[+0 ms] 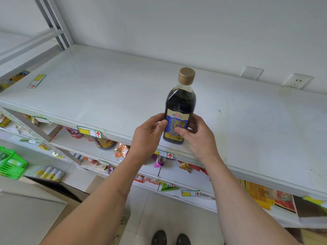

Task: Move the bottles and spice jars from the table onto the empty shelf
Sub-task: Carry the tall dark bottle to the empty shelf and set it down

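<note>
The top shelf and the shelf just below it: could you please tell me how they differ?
The top shelf holds only one dark bottle, steadied upright near its front edge by both hands; the lower shelf is crowded with packaged goods. The top shelf lies fully in view; the lower one is mostly hidden beneath it. Both are white with price tags.

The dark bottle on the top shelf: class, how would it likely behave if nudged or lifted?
The bottle looks nearly full, so probably heavy. Tall and narrow near the shelf edge, it may tip. It looks rigid and perhaps breakable.
</note>
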